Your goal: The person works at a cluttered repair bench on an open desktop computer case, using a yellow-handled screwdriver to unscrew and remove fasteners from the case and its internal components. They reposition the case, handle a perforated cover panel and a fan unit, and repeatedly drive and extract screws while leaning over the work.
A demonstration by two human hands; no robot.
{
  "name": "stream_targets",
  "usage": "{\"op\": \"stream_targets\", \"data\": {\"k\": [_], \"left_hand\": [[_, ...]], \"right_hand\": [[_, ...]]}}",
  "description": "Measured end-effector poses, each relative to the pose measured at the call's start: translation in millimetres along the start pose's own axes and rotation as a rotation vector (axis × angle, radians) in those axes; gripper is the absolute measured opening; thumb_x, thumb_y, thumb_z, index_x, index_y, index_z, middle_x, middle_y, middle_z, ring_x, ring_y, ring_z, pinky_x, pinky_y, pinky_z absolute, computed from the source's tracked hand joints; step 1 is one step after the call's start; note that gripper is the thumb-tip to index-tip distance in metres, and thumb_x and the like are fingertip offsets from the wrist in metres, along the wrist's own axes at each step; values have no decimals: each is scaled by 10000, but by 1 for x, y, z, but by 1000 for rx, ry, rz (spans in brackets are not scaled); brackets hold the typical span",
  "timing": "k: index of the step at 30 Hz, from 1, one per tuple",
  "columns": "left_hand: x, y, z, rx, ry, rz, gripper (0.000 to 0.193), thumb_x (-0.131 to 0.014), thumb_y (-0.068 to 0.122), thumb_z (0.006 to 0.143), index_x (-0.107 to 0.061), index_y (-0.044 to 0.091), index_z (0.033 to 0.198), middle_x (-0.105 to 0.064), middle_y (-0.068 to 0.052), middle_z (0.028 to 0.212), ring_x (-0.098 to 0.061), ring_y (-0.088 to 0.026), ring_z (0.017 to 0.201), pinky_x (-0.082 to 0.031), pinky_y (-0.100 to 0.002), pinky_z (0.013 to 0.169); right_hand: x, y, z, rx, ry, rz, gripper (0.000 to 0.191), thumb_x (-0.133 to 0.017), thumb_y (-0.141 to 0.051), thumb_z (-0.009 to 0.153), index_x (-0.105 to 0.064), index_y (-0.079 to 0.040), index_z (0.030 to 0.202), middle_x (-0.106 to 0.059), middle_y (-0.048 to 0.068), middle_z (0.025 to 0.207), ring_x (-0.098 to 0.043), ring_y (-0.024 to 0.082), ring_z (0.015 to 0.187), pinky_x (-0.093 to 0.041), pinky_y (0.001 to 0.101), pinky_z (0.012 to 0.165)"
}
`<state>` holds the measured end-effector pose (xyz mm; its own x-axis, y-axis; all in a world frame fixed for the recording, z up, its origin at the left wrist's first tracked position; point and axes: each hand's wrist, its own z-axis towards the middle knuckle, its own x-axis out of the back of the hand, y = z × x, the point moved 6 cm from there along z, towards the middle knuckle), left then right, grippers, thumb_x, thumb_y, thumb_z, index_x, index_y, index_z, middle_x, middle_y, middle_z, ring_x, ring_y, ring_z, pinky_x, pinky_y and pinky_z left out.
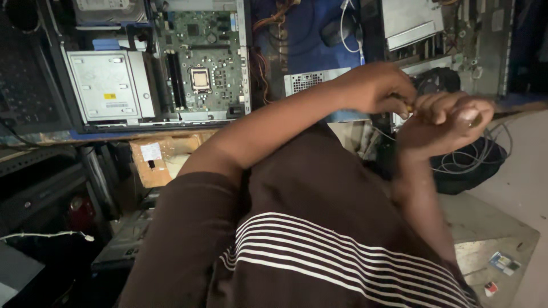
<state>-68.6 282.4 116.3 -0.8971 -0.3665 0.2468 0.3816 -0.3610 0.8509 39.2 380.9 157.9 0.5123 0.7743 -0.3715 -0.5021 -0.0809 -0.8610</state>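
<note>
Take the open computer case (154,63) at the far left of the surface (308,45) as your landmark. Inside it you can count one green motherboard (201,57) with one square processor socket (200,78) at its middle, and one grey metal drive cage (105,85) just left of the board. Below the case, under the surface edge, sits one cardboard box (157,159).

Right of the case, your left hand (377,88) is curled with its fingertips pressed together on one small yellowish object (410,108); what that object is cannot be told. Your right hand (451,117) touches the left one, farther right again from the case, fingers folded into a loose fist around the same small thing. Both hands hover near one perforated metal box (311,80). Below the right hand lies one tangle of grey cables (474,157).
</note>
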Motion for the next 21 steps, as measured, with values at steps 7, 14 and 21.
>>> {"op": "stream_targets", "data": {"k": [7,14,21], "left_hand": [[2,2,-3,67,103,160,282,-821,343,842,-722,86,899,-722,-123,851,-695,-357,822,-519,-460,668],[-17,-11,0,289,-114,79,183,-681,175,912,-724,154,1089,-770,-80,978,-735,-295,910,-549,-429,756],[-7,-3,1,152,16,252,325,-824,295,802,-700,112,1041,-735,-93,922,-709,-329,890,-540,-465,735]], "right_hand": [[-40,-6,44,-369,-915,183,554,-444,-458,1032,-322,-169,576,-401,34,524,-308,213,437,-354,378,519],[-57,-21,55,-370,-918,-39,571,-475,-359,1085,-383,-117,576,-451,94,642,-459,250,611,-399,425,684],[-28,-29,33,-265,-239,-125,367,-540,-320,1226,-467,-40,1001,-461,116,849,-483,206,730,-474,347,755]]}}
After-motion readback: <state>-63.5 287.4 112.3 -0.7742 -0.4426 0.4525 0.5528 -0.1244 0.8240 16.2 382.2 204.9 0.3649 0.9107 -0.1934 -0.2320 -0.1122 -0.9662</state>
